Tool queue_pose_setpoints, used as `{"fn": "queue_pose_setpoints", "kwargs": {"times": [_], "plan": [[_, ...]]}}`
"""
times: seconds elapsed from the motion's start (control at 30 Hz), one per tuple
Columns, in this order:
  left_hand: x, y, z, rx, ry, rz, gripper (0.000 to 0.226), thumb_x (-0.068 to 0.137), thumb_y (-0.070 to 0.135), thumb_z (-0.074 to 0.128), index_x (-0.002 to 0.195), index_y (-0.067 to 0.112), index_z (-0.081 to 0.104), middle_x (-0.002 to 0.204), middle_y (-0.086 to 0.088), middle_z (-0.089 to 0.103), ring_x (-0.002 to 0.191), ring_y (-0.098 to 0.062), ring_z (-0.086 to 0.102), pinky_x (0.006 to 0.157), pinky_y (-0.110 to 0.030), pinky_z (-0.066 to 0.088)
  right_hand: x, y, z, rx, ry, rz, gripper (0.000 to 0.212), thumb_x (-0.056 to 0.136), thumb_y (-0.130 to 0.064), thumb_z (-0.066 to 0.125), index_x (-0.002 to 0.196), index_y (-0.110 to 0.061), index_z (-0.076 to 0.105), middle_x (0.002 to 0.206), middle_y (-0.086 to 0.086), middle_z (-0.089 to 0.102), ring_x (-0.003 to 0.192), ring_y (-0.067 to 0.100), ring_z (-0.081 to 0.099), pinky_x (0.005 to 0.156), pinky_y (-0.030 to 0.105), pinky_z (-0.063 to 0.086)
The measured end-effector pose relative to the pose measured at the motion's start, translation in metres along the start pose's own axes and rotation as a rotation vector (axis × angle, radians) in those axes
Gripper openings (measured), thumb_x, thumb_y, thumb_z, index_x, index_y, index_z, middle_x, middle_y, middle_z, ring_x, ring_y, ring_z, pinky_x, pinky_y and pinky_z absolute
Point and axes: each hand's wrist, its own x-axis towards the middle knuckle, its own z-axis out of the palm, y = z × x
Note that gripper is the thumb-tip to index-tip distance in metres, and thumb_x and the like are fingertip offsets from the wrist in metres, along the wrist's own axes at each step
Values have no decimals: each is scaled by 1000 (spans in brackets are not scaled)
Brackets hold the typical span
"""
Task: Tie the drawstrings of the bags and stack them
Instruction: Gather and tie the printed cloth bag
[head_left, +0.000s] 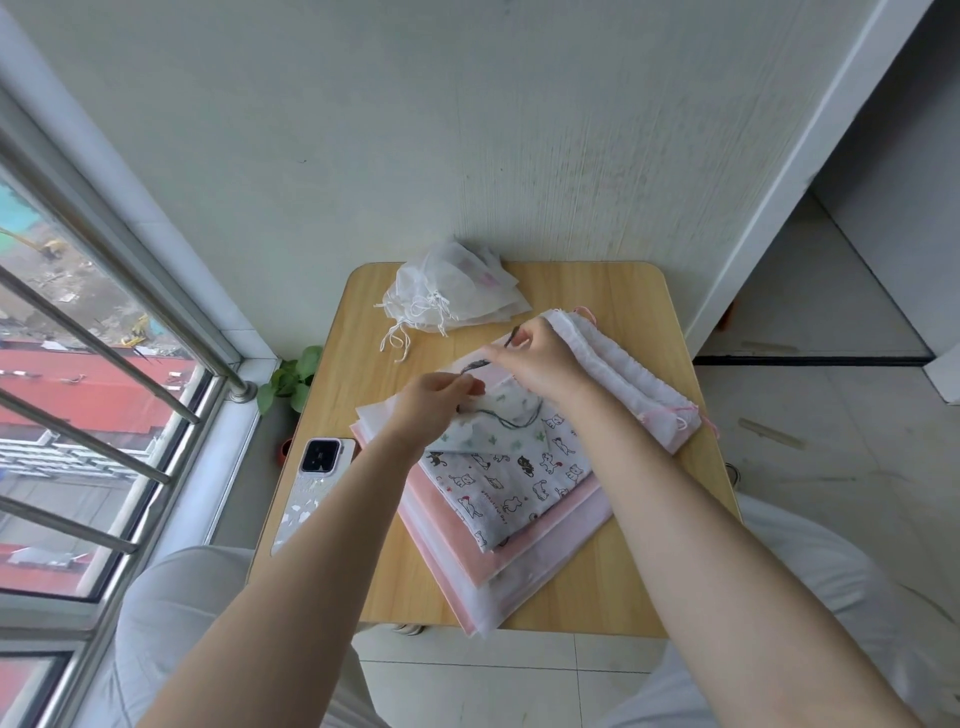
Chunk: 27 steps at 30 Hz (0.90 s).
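Observation:
A stack of flat drawstring bags (524, 525) lies on the small wooden table (613, 597). On top is a small cactus-print bag (498, 431) over a cat-print bag (514, 483), with pink and white bags beneath. My left hand (441, 395) pinches the dark green drawstring (511, 418) of the cactus-print bag. My right hand (540, 364) pinches the other end of that drawstring, holding it up above the bag's mouth. A pile of white bags with tied white strings (452, 291) sits at the table's back. A white and pink bag (628, 379) lies on the right.
A phone (311, 488) lies face down near the table's left edge. A small green plant (291, 379) stands on the floor by the window rail (130, 332) at left. A wall runs behind the table. My knees are below the table's front edge.

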Motion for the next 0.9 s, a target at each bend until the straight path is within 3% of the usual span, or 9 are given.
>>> {"fn": "queue_pose_setpoints", "kwargs": {"times": [0.07,0.17,0.3,0.43,0.53,0.67,0.73,0.8,0.9], "plan": [[5,3,0,-40,59,-19,26,98,31,53,86,25,75,89,1,72,76,-19,55,68,-29,42,-2,3,-3,-318,-95,22,51,72,-56,76,90,-15,52,81,-7,52,73,11,50,65,29,41],[7,9,3,-107,126,-38,20,96,26,58,86,22,75,95,1,74,87,-19,64,80,-31,51,-4,6,2,-494,-223,47,46,70,-51,77,70,-18,45,65,-4,53,58,14,43,55,27,32],[7,13,2,-170,207,-11,8,88,25,71,90,18,76,91,0,74,89,-17,67,90,-34,53,-8,4,7,-459,-216,34,26,84,-31,65,72,-15,50,66,4,70,47,12,43,50,24,35],[6,18,-3,-225,222,73,11,87,23,72,94,15,76,88,2,74,80,-7,65,90,-28,52,-5,1,9,-527,-127,-18,21,88,-25,63,81,-5,64,77,12,66,67,23,56,61,29,40],[3,27,-4,-233,140,147,15,92,19,66,95,9,76,89,-3,76,82,-10,69,87,-24,54,-4,-1,9,-582,-151,-48,17,87,-26,66,75,-15,62,76,4,65,76,25,64,63,28,44],[-1,33,0,-216,-26,191,23,99,13,55,96,-1,72,73,-9,71,63,-16,65,73,-26,53,-6,-5,10,-600,-191,-48,13,87,-25,68,81,-14,65,76,4,64,78,23,63,63,28,44],[0,31,1,-53,2,187,23,98,14,55,90,3,74,64,-6,65,53,-11,56,62,-19,48,-6,-3,9,-553,-214,-18,20,87,-26,69,74,-12,62,70,2,58,70,19,57,59,27,39],[3,25,2,104,38,173,24,97,17,56,85,8,74,58,-1,60,47,-7,49,53,-16,41,-6,-3,6,-443,-248,12,23,88,-28,66,80,-7,68,73,4,57,66,18,52,59,27,37],[7,16,1,212,56,157,29,97,25,57,84,8,76,54,5,56,43,-4,41,53,-22,37,-4,-5,0,-283,-269,34,28,91,-35,61,78,-12,71,79,5,57,66,19,47,64,29,39]]}}
